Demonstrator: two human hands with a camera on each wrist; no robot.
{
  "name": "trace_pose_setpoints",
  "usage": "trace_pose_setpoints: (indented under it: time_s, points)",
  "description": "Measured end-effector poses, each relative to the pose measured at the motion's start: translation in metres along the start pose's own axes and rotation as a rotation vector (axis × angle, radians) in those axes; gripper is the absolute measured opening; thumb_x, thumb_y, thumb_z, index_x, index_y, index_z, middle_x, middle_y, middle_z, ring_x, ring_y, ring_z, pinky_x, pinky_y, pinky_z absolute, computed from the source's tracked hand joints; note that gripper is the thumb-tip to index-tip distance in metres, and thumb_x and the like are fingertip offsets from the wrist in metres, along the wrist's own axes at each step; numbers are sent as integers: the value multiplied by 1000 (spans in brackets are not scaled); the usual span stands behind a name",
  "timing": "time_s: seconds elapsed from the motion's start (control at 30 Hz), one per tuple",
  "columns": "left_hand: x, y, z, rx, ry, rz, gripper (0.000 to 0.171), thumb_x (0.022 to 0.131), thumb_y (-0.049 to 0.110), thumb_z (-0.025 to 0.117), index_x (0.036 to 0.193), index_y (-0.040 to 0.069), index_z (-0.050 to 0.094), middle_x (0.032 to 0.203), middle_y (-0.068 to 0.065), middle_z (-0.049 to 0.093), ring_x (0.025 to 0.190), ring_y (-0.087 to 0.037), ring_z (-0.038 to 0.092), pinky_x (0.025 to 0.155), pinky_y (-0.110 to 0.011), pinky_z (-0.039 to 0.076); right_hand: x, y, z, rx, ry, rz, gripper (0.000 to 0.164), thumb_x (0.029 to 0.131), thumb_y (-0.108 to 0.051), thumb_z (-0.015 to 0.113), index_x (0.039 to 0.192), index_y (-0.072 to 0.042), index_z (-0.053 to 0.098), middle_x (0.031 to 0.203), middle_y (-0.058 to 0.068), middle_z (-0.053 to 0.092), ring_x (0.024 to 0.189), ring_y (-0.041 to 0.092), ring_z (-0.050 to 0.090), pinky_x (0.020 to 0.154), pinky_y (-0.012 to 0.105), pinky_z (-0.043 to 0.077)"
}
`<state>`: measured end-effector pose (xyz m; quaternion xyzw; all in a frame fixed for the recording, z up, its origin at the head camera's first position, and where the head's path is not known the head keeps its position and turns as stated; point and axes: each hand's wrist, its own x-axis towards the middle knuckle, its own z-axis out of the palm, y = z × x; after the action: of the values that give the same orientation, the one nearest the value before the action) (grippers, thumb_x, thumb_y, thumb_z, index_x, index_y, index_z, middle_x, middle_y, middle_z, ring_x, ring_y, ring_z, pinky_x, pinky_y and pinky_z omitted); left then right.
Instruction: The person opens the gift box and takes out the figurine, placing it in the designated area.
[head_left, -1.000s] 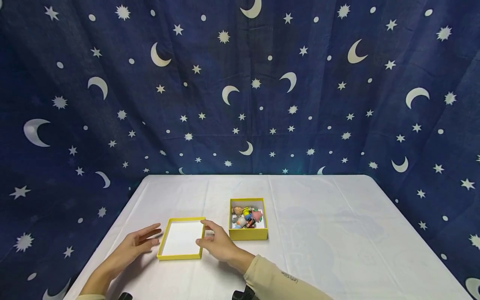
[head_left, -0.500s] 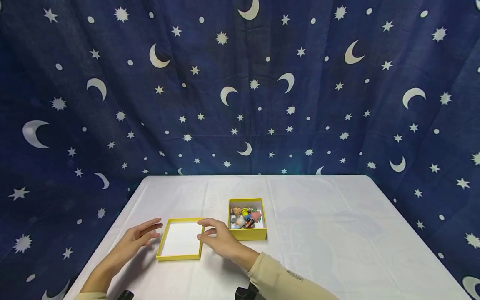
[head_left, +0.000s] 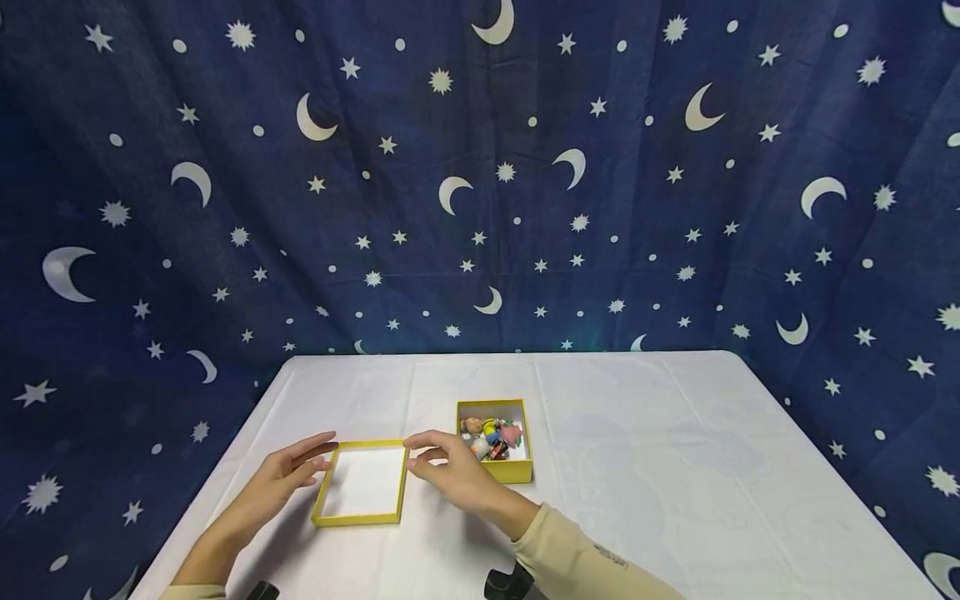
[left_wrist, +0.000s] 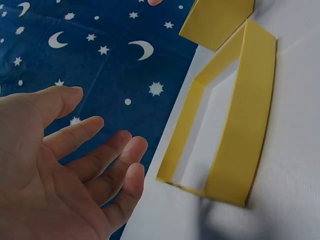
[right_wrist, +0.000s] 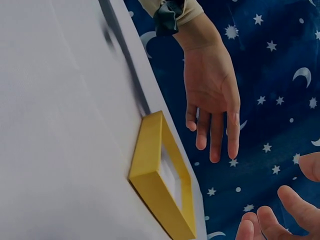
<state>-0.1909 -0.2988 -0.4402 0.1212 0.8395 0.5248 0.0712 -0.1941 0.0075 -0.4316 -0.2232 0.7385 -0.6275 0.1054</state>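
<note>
A shallow yellow box lid [head_left: 395, 517] with a white inside lies hollow side up on the white table. My left hand [head_left: 262, 490] hovers at its left edge, fingers spread and slightly bent. In the left wrist view, a gap shows between the left hand [left_wrist: 65, 165] and the lid [left_wrist: 242, 120]. My right hand [head_left: 461, 477] hangs by the lid's right edge, thumb and fingers apart with nothing between them. The right wrist view catches its fingertips [right_wrist: 295, 207] away from the lid [right_wrist: 147, 165]. Behind the right hand stands an open yellow box [head_left: 510, 473] holding several small toy figures [head_left: 491, 433].
The white-covered table [head_left: 637, 467] reaches back to a dark blue curtain [head_left: 420, 208] with moons and stars. Dark wrist straps or mounts [head_left: 508, 582] sit under the forearms at the front.
The right hand's thumb and fingers have come off the lid's right rim and shifted slightly right. The left hand has moved a little closer to the lid. The lid stays about where it was.
</note>
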Motion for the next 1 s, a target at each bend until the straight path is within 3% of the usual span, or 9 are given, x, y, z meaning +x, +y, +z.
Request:
trace_pose_setpoints:
  time_s: [0.07,0.17,0.37,0.43,0.53,0.7,0.87,1.0]
  points:
    - [1,2,2,4,4,13,49,106,22,52,151,4,45,130,19,64,109,-4,65,89,-23,54,-1,-1,-3,-8,6,-2,30,99,-16,62,127,-4,66,133,20,63,107,16,61,83,22,51]
    - [4,5,6,11,3,27,47,107,22,52,150,5,46,130,18,63,108,-1,65,89,-23,54,-3,-2,-7,-24,12,-18,31,100,-16,62,127,-4,66,132,18,64,108,17,61,83,22,51]
    - [12,14,15,-3,-23,86,46,107,22,50,149,2,47,140,-9,62,105,3,63,89,-26,55,-5,1,-17,-38,15,-26,31,100,-19,61,128,-4,66,133,16,64,112,21,63,85,23,52]
    - [16,17,19,-8,-32,81,47,107,24,50,149,3,46,144,-21,57,105,3,63,89,-26,54,-6,1,-20,-37,21,-25,32,100,-19,62,128,-4,66,134,16,64,112,21,63,85,22,51]
    - [21,19,24,-18,-48,75,48,107,24,50,150,3,45,147,-27,53,106,1,63,90,-25,53,-7,2,-24,-52,26,-35,32,100,-18,62,128,-3,65,134,19,61,111,21,63,84,21,51]
    - [31,24,32,-32,-60,98,47,107,21,51,150,2,46,146,-29,53,106,-1,64,91,-23,53,-10,1,-31,-72,36,-43,33,100,-20,61,128,-3,65,132,19,55,109,20,63,84,21,51]
    - [37,30,40,-20,-66,108,48,106,23,54,149,3,47,145,-27,55,105,0,65,94,-25,53,-12,0,-39,-79,47,-28,32,100,-21,62,128,-5,65,127,16,64,106,18,64,86,21,51]
    - [44,34,46,-15,-66,94,50,105,28,55,149,7,48,146,-23,56,110,-10,66,95,-25,53,-11,2,-48,-109,47,-42,33,101,-21,61,129,-3,64,128,17,66,108,21,65,87,22,52]
